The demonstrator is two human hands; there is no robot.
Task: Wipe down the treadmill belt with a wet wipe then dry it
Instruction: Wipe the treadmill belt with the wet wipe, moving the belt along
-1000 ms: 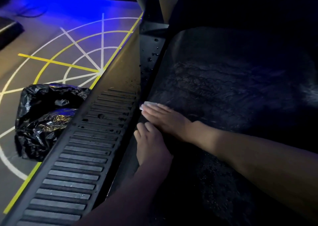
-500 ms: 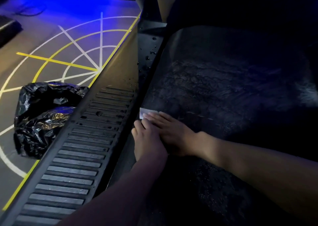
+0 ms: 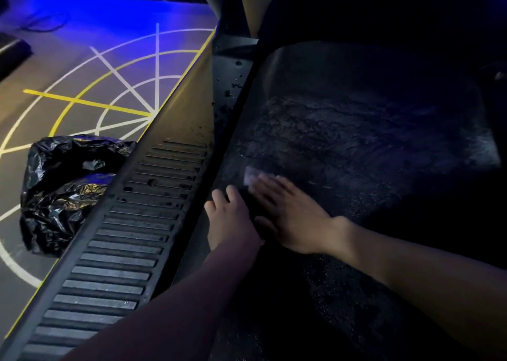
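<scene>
The treadmill belt (image 3: 356,141) fills the right of the frame, dark, textured and streaked with wet; it likely drags on a cloth. The ribbed side rail (image 3: 123,251) runs diagonally down the left. A crumpled black bag (image 3: 63,190) sits at mid left, mouth open, with a pale scrap inside that is too small to identify. The right hand (image 3: 288,215) lies flat at centre, its straight fingers (image 3: 270,185) pressing the wet wipe (image 3: 251,175) onto the belt. The left hand (image 3: 233,223) rests relaxed at the belt's edge, holding nothing. The wipe looks thin, limp and light, best pinned under a flat palm.
</scene>
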